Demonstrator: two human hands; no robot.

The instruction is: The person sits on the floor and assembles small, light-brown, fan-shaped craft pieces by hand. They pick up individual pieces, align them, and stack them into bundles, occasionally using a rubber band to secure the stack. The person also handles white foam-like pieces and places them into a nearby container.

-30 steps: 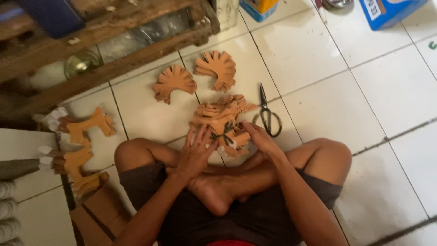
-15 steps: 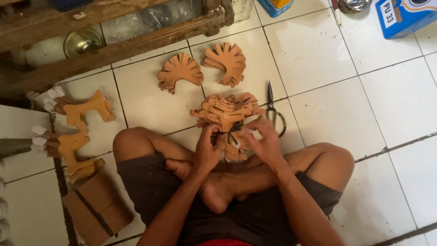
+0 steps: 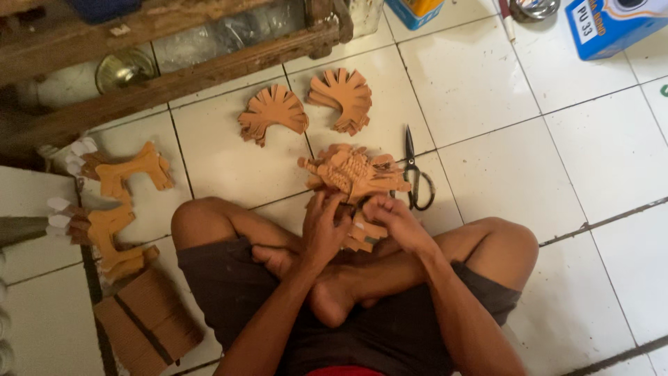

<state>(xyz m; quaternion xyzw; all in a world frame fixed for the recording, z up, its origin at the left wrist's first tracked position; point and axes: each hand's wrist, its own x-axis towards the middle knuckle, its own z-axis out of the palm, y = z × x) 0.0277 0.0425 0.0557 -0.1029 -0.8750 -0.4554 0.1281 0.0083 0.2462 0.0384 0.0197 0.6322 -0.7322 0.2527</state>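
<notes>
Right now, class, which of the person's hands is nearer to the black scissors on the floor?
Right. The right hand lies just below-left of the scissors, close but apart; the left hand is farther, beyond the tan woven piece.

I see my bare left hand (image 3: 321, 233) and right hand (image 3: 393, 221), both arms unsleeved. Dark grey-brown shorts (image 3: 229, 292), a strip of red at the waist, legs and feet bare.

Home craft workshop, tiled floor (image 3: 487, 83), leather cutouts (image 3: 273, 111), scissors (image 3: 416, 174)
</notes>
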